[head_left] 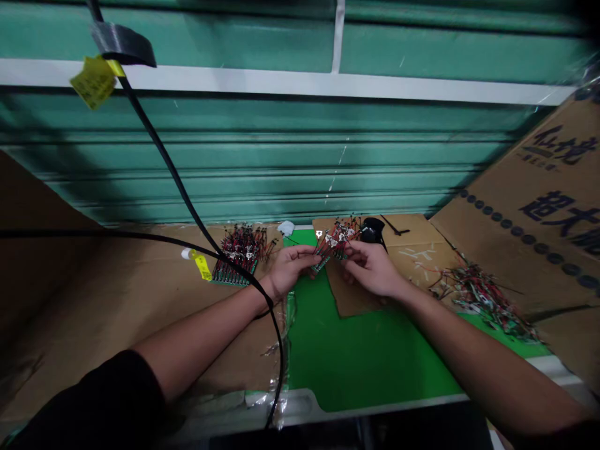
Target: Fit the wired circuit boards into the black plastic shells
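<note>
A small green circuit board (320,265) with many red and black wires and pale little parts is pinched in my left hand (293,270). My right hand (370,267) has its fingers closed at the right side of this bundle, by the wires (344,234); exactly what they pinch is too small to tell. Left of my left hand, a larger wired circuit board panel (237,256) lies on cardboard, its red and black leads sticking up. A black round object (372,230) sits just behind my right hand.
Black cables (173,169) with yellow tags hang across the left side, over my left forearm. Loose wires (487,297) lie heaped at the right, beside a printed cardboard wall (529,200). A green mat (365,356) and a cardboard sheet (356,297) lie beneath my hands.
</note>
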{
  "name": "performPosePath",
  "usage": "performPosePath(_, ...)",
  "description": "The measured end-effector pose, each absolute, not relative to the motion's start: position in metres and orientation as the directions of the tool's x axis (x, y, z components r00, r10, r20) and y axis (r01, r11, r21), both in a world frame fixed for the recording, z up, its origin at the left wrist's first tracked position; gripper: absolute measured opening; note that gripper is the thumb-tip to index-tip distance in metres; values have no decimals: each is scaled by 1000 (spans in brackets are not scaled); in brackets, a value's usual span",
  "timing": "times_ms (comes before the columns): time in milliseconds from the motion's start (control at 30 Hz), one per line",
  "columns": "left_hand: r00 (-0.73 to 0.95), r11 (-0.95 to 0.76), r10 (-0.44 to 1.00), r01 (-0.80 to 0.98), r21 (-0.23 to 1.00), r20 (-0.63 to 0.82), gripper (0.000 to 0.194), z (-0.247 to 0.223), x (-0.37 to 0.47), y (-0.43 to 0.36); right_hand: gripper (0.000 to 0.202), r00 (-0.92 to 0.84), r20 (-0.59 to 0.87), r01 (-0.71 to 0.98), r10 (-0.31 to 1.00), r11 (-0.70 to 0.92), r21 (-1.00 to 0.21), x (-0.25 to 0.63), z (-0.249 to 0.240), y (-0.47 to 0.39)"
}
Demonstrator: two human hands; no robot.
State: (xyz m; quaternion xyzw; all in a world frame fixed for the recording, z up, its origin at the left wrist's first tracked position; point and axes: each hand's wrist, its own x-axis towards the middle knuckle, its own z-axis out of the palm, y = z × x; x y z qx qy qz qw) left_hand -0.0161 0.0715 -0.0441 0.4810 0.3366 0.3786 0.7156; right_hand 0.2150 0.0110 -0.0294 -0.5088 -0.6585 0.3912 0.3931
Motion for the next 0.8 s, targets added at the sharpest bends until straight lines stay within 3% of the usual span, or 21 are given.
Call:
performPosePath(100, 482, 288, 869, -303, 908, -115, 46, -45, -17, 73, 3, -176, 146, 508, 973, 217, -833, 219, -25, 11)
performPosePath(300, 485, 309, 868, -354, 883, -109, 45, -41, -19, 75, 17, -303, 200, 714, 932, 361, -600, 224, -17, 12)
performPosePath(467, 541, 318, 834, -309, 896, -110, 33, -41, -20, 74, 26, -119, 254, 815, 960, 241, -527, 224, -15, 12)
performPosePath(567, 537, 334, 836, -337, 880, -112, 31, -43, -18, 75, 22, -116, 269, 910, 956, 211, -358, 220, -11, 10)
performPosePath(667, 493, 339, 864, -420, 842, -102, 31, -42, -17, 75, 20, -153, 142, 965, 978, 179, -194, 215, -8, 7)
performPosePath(800, 508, 339, 859, -469, 816, -65, 22, -36, -18, 76, 27, -57, 86, 975, 995, 74, -209, 216, -5, 7)
